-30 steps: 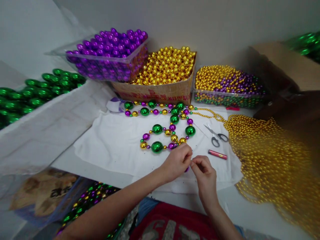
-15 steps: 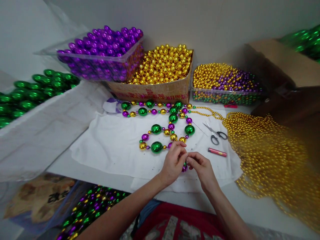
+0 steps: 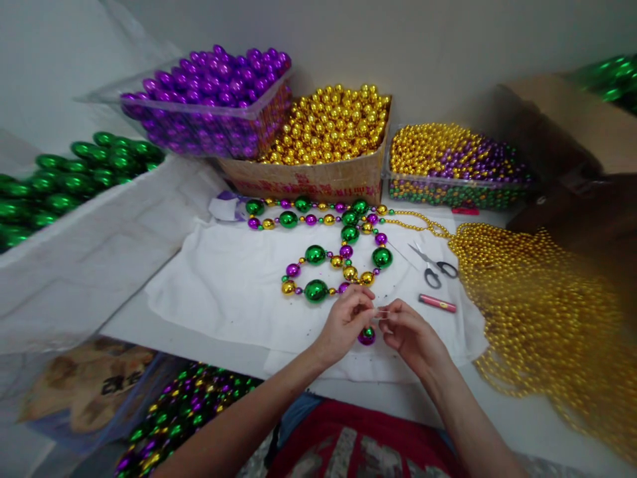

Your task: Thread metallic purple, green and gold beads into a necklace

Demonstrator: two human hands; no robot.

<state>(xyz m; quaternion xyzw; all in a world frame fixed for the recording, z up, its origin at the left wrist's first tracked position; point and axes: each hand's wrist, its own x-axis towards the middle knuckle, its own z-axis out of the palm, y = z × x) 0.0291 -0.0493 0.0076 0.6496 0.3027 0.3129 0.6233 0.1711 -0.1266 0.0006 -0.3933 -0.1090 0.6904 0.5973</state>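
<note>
A thin pale string [image 3: 381, 312] runs between my two hands just above the white cloth [image 3: 223, 292]. My left hand [image 3: 348, 315] pinches one part of it, and my right hand [image 3: 405, 328] pinches the other, a short way to the right. Under the fingers hangs or lies a purple bead [image 3: 367, 336] with a small green one on it. Beyond my left hand a necklace of large green, purple and gold beads [image 3: 315, 291] loops over the cloth. Its far end meets a strand of small gold beads [image 3: 418, 216].
Scissors [image 3: 432, 269], a red lighter [image 3: 438, 303] and a needle-like rod [image 3: 404, 253] lie right. Behind stand a purple-bead bin [image 3: 199, 109], a gold-bead box [image 3: 318, 179] and a mixed-bead tub [image 3: 448, 182]. Gold bead strands [image 3: 537, 305] pile up at right; green beads [image 3: 60, 182] at left.
My hands have drawn slightly apart, the right one moving right, so the string now shows between them. The purple bead below is more exposed. The whole view has shifted slightly.
</note>
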